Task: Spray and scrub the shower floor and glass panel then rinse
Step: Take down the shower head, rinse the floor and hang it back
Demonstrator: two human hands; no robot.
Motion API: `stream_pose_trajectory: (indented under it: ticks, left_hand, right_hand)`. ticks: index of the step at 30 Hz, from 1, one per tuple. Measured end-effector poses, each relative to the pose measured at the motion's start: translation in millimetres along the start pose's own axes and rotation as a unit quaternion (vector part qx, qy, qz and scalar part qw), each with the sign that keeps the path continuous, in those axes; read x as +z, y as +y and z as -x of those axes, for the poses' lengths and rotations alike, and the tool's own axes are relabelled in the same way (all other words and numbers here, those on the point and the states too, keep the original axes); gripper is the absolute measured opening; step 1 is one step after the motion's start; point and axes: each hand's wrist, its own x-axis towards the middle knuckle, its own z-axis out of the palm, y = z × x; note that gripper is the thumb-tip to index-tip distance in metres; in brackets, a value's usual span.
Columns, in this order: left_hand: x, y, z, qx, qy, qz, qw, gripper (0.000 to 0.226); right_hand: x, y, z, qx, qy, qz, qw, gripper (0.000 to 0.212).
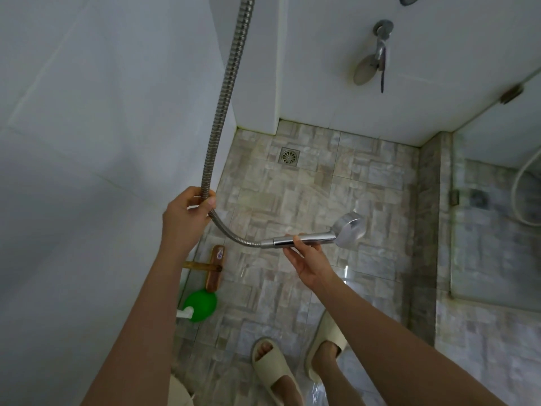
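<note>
My right hand [307, 257] holds the chrome shower head [348, 230] by its handle, with the head pointing right over the stone-pattern shower floor [322, 186]. Higher up and to the left, my left hand [187, 215] grips the ribbed metal hose [228, 92], which runs up out of the top of the frame. No water is visible coming from the head. The glass panel [494, 215] stands at the right edge of the floor. A wooden scrub brush [215, 268] and a green spray bottle [200, 304] lie on the floor by the left wall.
A square floor drain [289, 156] sits near the far corner. A chrome tap with a lever [382, 42] is mounted on the back wall. My feet in cream slippers [275, 370] stand at the near edge. White tiled walls close in left and behind.
</note>
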Motion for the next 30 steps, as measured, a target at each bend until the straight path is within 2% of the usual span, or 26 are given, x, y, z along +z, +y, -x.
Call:
stream_pose_trajectory:
  ticks: [8,13,20,25,30]
  left_hand:
    - [28,4,-8,0.001,-0.006,-0.008,1.0,0.017]
    - [41,8,-9,-0.026,0.007,0.023,0.999,0.003]
    - [56,13,-10,-0.04,-0.006,0.075,0.996,0.006]
    - [66,17,-13,-0.054,0.004,0.103,0.993,0.019]
    - [74,14,-18,-0.058,0.02,0.115,0.992,0.017]
  right_hand:
    - [-9,-41,-11,-0.023,-0.044,0.018,0.999,0.02]
    - [-7,-72,-22,-0.055,-0.059,0.011,0.997,0.022]
    - [0,-104,-33,-0.09,-0.055,0.006,0.994,0.023]
    - [4,-117,-34,-0.115,-0.044,-0.015,0.992,0.022]
    - [6,-122,-36,-0.133,-0.016,-0.031,0.99,0.022]
